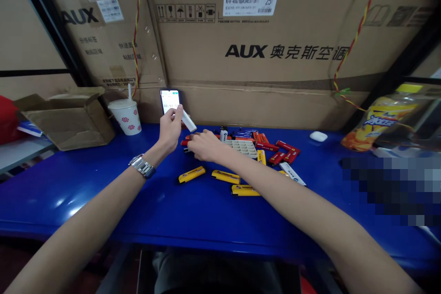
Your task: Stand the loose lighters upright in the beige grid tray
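Observation:
My left hand (pixel 170 127) is closed on a white lighter (pixel 189 121), which slants down to the right in front of a lit phone. My right hand (pixel 206 145) reaches in from the right with its fingers curled down at the left end of a beige gridded tray (pixel 243 148). Red and dark pieces show by its fingertips; what the fingers hold is hidden. A white lighter (pixel 223 134) stands upright beside the tray. Yellow lighters (pixel 225 176) lie in front, and red lighters (pixel 287 153) lie to the right, near another white lighter (pixel 292 173).
The phone (pixel 169 99) leans against a large cardboard box (pixel 275 87) behind the blue table (pixel 193 220). On the left stand a paper cup (pixel 126 117) with a straw and an open carton (pixel 76 121). A white earbud case (pixel 318 136) and a yellow-labelled bottle (pixel 382 117) are on the right.

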Demonstrator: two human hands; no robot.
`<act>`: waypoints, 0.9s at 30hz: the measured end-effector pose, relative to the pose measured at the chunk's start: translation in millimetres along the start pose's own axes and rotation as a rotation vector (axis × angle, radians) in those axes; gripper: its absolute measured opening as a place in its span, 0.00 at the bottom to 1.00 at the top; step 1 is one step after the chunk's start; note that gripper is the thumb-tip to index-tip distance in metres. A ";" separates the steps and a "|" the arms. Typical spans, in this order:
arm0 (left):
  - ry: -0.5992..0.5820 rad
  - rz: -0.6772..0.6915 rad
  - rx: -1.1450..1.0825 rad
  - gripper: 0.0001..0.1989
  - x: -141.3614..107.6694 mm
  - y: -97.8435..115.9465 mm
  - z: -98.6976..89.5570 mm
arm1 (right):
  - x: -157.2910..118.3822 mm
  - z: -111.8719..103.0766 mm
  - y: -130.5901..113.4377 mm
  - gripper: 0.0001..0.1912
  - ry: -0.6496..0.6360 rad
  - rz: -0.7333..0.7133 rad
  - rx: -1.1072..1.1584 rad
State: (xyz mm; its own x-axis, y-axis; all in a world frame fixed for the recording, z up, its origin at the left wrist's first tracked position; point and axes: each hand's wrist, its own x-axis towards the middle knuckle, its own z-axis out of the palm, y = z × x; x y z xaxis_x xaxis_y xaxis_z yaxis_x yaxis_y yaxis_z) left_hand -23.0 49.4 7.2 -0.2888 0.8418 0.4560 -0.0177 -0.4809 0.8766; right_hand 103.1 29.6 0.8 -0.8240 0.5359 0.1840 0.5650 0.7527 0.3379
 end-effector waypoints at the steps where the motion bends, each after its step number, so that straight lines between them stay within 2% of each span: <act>1: -0.027 -0.039 -0.042 0.14 -1.4 1.4 0.7 | 0.1 -2.4 0.2 0.13 -0.020 0.007 0.004; 3: -0.064 -0.101 -0.073 0.15 -3.7 3.9 1.7 | -2.6 -7.6 0.6 0.11 -0.035 0.009 0.013; 5: -0.060 -0.110 -0.043 0.16 -5.3 5.6 2.3 | -10.4 -12.5 1.4 0.09 0.010 0.006 0.018; 9: -0.083 -0.053 0.013 0.17 -8.3 4.9 4.1 | -39.5 -18.0 8.2 0.07 0.226 0.082 0.153; 11: -0.149 -0.043 0.012 0.17 -11.4 4.0 6.0 | -56.6 -18.3 14.1 0.05 0.353 0.208 0.393; 14: -0.254 -0.037 0.053 0.18 -19.8 4.7 10.3 | -78.5 -15.2 24.3 0.04 0.525 0.414 0.918; 16: -0.310 -0.027 0.113 0.19 -27.5 7.0 14.2 | -88.2 -9.7 31.3 0.04 0.607 0.504 1.246; 18: -0.354 -0.017 0.186 0.21 -35.7 10.1 18.4 | -93.9 -1.6 38.2 0.03 0.668 0.548 1.452; 20: -0.394 -0.003 0.240 0.22 -43.0 13.1 22.4 | -96.9 6.2 43.7 0.04 0.698 0.571 1.550; 22: -0.417 0.012 0.264 0.23 -48.4 15.6 25.6 | -98.4 10.8 46.3 0.09 0.680 0.609 1.606; 27: -0.401 0.021 0.275 0.22 -53.2 18.0 28.1 | -99.5 6.3 42.5 0.21 0.593 0.761 1.596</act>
State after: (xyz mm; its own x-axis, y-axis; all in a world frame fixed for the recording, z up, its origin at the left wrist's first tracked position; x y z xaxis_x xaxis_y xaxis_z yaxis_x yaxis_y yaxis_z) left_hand 19.0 2.8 3.1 0.1066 0.8867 0.4499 0.2532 -0.4618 0.8501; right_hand 209.4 10.7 -8.9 -0.1144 0.9650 0.2358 -0.0158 0.2356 -0.9717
